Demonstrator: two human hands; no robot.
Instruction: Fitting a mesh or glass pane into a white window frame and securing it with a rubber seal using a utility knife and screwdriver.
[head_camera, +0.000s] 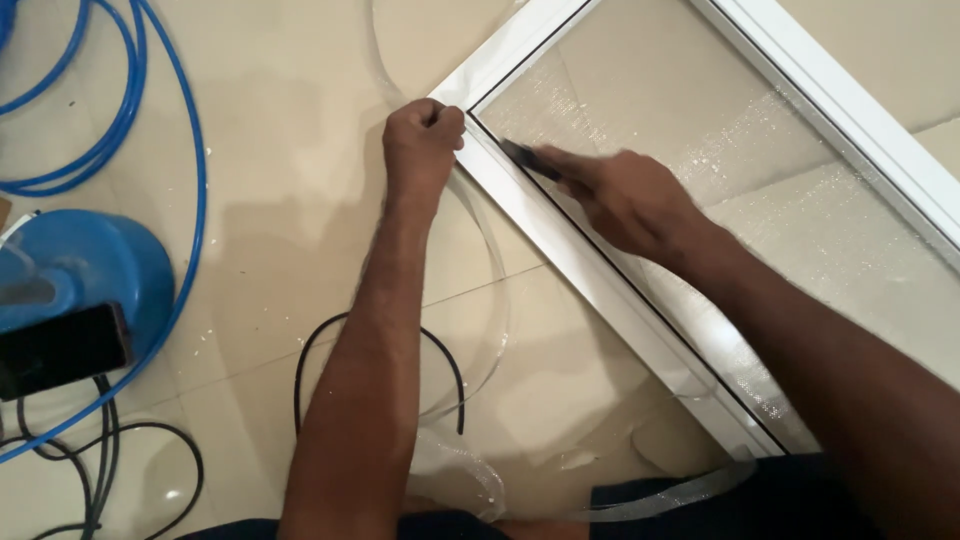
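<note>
A white window-screen frame (590, 265) lies diagonally on the tiled floor, with fine mesh (700, 130) stretched inside it. My left hand (420, 145) is closed in a fist at the frame's near corner, gripping a clear trimmed strip of mesh (492, 260) that curls down over the floor. My right hand (625, 195) grips a small dark blade tool (528, 160), its tip set against the inner edge of the frame just right of my left hand.
A blue hose (190, 150) loops over the floor at left beside a blue machine (85, 275) with a dark phone-like slab on it. Black cables (100, 455) and a loose black cord (310, 350) lie near my left forearm. Mesh offcuts (455, 475) sit by my knees.
</note>
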